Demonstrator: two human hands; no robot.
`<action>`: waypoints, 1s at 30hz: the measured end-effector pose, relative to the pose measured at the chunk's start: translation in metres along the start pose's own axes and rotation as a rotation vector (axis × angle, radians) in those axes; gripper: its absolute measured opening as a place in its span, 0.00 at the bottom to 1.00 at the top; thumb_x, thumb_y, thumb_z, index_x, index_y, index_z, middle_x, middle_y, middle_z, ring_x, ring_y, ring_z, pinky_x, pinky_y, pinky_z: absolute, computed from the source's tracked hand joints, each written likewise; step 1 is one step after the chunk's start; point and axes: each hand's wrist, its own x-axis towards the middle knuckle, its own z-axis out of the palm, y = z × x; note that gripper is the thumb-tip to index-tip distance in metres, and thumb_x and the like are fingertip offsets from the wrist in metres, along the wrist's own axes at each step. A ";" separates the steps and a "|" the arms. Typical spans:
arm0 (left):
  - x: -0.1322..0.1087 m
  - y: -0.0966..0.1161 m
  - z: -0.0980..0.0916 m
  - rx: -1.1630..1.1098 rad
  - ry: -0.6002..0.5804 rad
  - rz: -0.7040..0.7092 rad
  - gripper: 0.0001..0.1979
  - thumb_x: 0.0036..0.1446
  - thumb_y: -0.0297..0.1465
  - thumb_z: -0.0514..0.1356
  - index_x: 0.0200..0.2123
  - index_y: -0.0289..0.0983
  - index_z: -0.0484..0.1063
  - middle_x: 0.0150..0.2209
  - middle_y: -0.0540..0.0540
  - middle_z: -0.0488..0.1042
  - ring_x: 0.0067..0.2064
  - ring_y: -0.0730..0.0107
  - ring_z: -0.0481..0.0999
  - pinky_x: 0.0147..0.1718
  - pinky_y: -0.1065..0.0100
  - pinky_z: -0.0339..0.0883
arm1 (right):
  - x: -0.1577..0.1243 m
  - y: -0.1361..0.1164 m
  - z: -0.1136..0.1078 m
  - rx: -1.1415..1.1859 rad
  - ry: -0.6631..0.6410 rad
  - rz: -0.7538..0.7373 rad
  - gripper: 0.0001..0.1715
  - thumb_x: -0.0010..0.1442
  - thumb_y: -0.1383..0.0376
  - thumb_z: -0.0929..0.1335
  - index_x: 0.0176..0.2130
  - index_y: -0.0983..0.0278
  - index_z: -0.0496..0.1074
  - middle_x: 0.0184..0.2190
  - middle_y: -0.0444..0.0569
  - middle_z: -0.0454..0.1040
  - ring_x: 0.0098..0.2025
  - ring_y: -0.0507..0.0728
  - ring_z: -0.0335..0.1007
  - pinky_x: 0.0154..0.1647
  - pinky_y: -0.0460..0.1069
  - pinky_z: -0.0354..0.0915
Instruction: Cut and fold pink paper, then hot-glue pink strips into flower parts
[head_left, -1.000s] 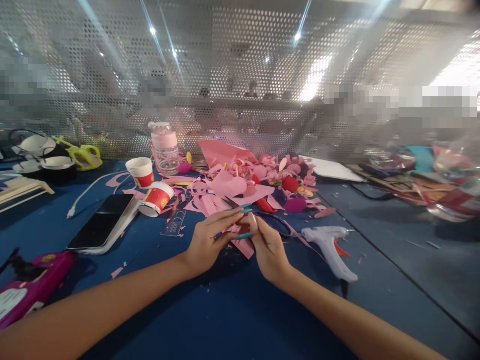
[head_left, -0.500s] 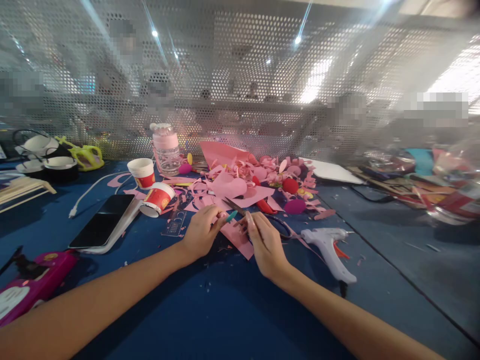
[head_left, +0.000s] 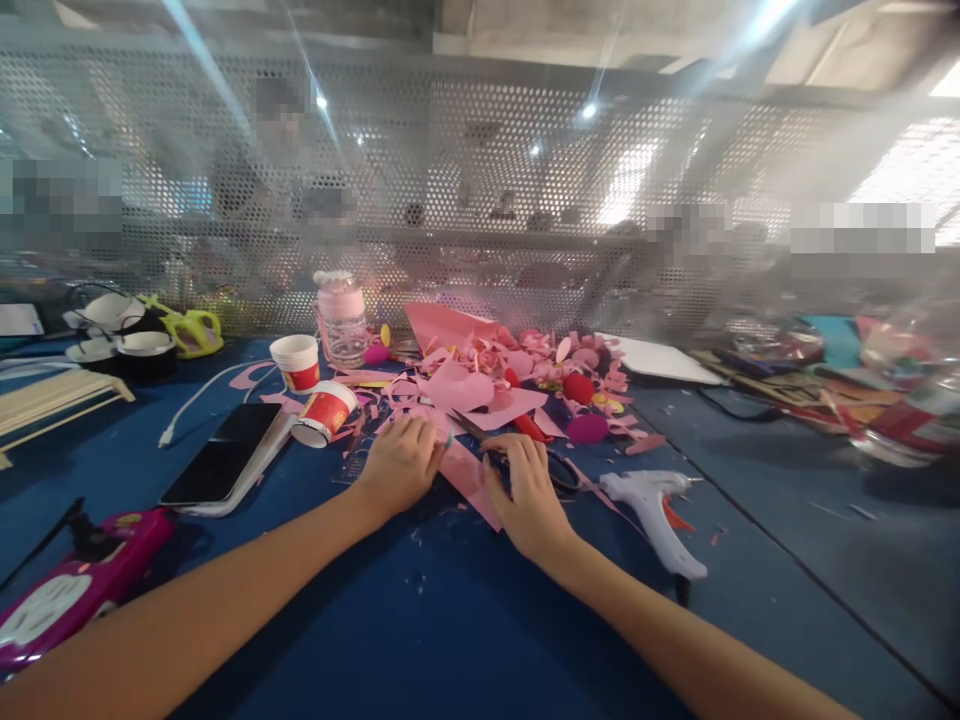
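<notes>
My left hand (head_left: 399, 465) lies knuckles up on the blue table (head_left: 465, 640), fingers curled over the left edge of a pink foam sheet (head_left: 466, 482). My right hand (head_left: 525, 490) rests just to its right, fingers wrapped over the dark handles of a pair of scissors (head_left: 525, 458) whose blades point up and left across the pink sheet. Both hands sit at the near edge of a heap of pink foam scraps (head_left: 495, 385).
White glue gun (head_left: 654, 505) lies right of my right hand. Two red-and-white paper cups (head_left: 311, 385), a phone (head_left: 221, 455), a white cable and a pink-capped jar (head_left: 341, 312) stand to the left. A magenta tool (head_left: 71, 585) is near left. Perforated metal screen behind.
Both hands have dropped from a raised pinch to the table. The left hand closed over the pink sheet, and the right moved onto the scissors. The camera tilted up slightly.
</notes>
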 end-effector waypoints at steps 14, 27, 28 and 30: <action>-0.003 -0.016 0.016 -0.197 -0.085 0.009 0.24 0.60 0.39 0.45 0.56 0.31 0.55 0.59 0.34 0.54 0.60 0.55 0.52 0.55 0.53 0.51 | -0.005 -0.003 0.003 -0.127 -0.028 -0.052 0.17 0.56 0.67 0.60 0.47 0.66 0.59 0.47 0.58 0.63 0.50 0.62 0.56 0.50 0.62 0.57; -0.002 -0.016 0.028 -0.306 -0.389 -0.002 0.31 0.60 0.44 0.41 0.60 0.31 0.48 0.61 0.35 0.49 0.63 0.56 0.44 0.57 0.52 0.44 | -0.013 -0.008 0.010 -0.291 -0.164 -0.109 0.41 0.53 0.64 0.62 0.61 0.68 0.41 0.61 0.61 0.48 0.63 0.65 0.36 0.57 0.63 0.52; -0.002 -0.015 0.027 -0.295 -0.389 -0.016 0.31 0.60 0.44 0.41 0.60 0.31 0.48 0.62 0.34 0.49 0.63 0.54 0.43 0.57 0.50 0.43 | -0.013 -0.009 0.009 -0.285 -0.157 -0.120 0.40 0.54 0.64 0.62 0.61 0.68 0.42 0.60 0.61 0.48 0.63 0.64 0.35 0.57 0.62 0.52; -0.002 -0.014 0.025 -0.278 -0.387 -0.022 0.31 0.59 0.45 0.42 0.60 0.32 0.48 0.61 0.35 0.49 0.63 0.52 0.42 0.57 0.47 0.41 | -0.010 -0.010 0.005 -0.269 -0.141 -0.138 0.37 0.54 0.64 0.62 0.60 0.68 0.46 0.60 0.60 0.48 0.63 0.64 0.36 0.57 0.62 0.52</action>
